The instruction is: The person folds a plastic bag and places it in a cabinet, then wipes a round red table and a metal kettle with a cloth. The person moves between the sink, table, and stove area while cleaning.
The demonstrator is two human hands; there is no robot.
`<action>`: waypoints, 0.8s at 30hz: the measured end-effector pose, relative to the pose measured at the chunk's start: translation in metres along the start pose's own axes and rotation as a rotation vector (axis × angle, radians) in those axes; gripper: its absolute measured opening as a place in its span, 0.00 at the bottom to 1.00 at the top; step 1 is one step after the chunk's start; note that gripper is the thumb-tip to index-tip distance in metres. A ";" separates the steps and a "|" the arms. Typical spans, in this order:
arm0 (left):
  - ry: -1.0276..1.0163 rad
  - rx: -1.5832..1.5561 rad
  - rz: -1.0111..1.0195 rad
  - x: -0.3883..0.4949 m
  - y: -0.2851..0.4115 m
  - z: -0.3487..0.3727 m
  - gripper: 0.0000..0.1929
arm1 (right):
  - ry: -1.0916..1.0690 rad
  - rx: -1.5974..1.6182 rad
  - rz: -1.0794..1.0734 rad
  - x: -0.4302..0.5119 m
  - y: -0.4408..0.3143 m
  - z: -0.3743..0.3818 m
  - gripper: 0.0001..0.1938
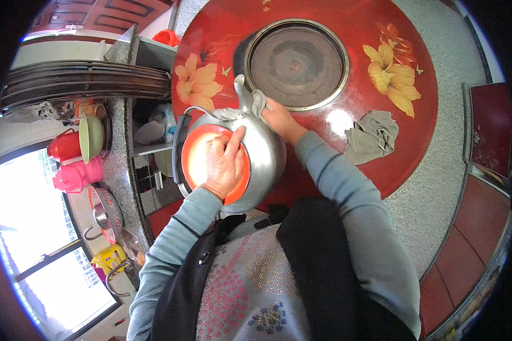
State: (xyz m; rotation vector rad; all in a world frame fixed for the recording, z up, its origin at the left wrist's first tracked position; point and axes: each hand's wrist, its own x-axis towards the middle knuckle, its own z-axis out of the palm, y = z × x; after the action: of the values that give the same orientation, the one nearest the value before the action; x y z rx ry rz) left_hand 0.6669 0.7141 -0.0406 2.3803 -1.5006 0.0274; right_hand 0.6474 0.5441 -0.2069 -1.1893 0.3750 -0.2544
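A large metal kettle (264, 170) stands before me at the near left edge of a round red table (315, 170) with yellow flower prints. An orange-rimmed lid or bowl (192, 166), pale inside, lies over the kettle's top, and my left hand (225, 164) presses on it with fingers spread. My right hand (281, 121) grips a grey cloth (259, 102) against the kettle beside the base of its spout (242, 91). The kettle's dark handle (179, 149) is tilted to the left. Another crumpled grey cloth (373, 136) lies on the table at the right.
A round dark plate with a metal rim (296, 66) is set at the table's middle. Left is a speckled counter (121, 149) with a green bowl (90, 138), a pink jug (79, 174), a patterned basin (106, 213) and a yellow package (109, 258). Dark red cabinets stand right.
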 end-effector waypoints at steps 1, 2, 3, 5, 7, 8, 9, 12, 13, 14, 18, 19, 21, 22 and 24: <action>-0.005 0.003 -0.011 -0.001 -0.001 0.000 0.27 | -0.029 0.164 0.092 0.009 -0.004 0.003 0.20; -0.011 0.005 -0.021 -0.002 -0.001 -0.001 0.27 | -0.058 0.328 0.183 0.016 -0.008 0.005 0.20; -0.010 0.003 -0.019 -0.002 -0.001 -0.001 0.27 | -0.088 0.487 0.275 0.022 -0.010 0.005 0.21; -0.010 -0.002 -0.011 -0.001 -0.001 -0.002 0.27 | -0.165 0.487 0.135 0.032 -0.007 0.004 0.17; -0.009 -0.013 -0.016 -0.002 -0.001 -0.002 0.27 | -0.229 0.233 -0.116 0.036 -0.012 0.004 0.14; 0.001 -0.013 -0.010 -0.002 -0.001 -0.002 0.27 | -0.206 0.411 0.020 0.037 -0.015 0.005 0.13; 0.013 -0.014 -0.015 -0.004 -0.003 -0.001 0.27 | -0.188 0.585 0.166 0.035 -0.037 0.013 0.12; 0.012 -0.012 -0.011 -0.002 -0.001 -0.001 0.28 | -0.156 0.653 0.231 0.037 -0.066 0.014 0.13; 0.012 -0.013 -0.012 -0.002 -0.002 -0.001 0.28 | -0.154 0.604 0.192 0.040 -0.071 0.013 0.13; 0.011 -0.015 -0.013 -0.002 -0.003 0.000 0.28 | -0.087 0.534 0.135 0.043 -0.077 0.016 0.15; 0.004 0.015 0.001 -0.002 -0.002 0.000 0.28 | -0.050 0.388 0.012 0.046 -0.072 0.018 0.16; 0.004 0.012 0.001 -0.002 -0.002 0.000 0.28 | -0.041 0.311 -0.051 0.035 -0.071 0.017 0.16; 0.000 0.003 0.004 -0.002 -0.002 -0.001 0.28 | 0.020 0.089 -0.209 0.020 -0.066 0.021 0.17; 0.005 0.001 0.009 -0.002 -0.001 -0.001 0.28 | 0.072 -0.061 -0.300 0.014 -0.057 0.022 0.17; 0.015 0.000 0.014 -0.001 -0.002 -0.001 0.29 | 0.149 -0.199 -0.465 0.002 -0.058 0.028 0.17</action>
State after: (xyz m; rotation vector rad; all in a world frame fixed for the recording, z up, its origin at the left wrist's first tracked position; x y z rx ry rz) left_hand 0.6680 0.7161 -0.0407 2.3644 -1.5111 0.0479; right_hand 0.6610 0.5462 -0.1436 -1.4506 0.2516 -0.7252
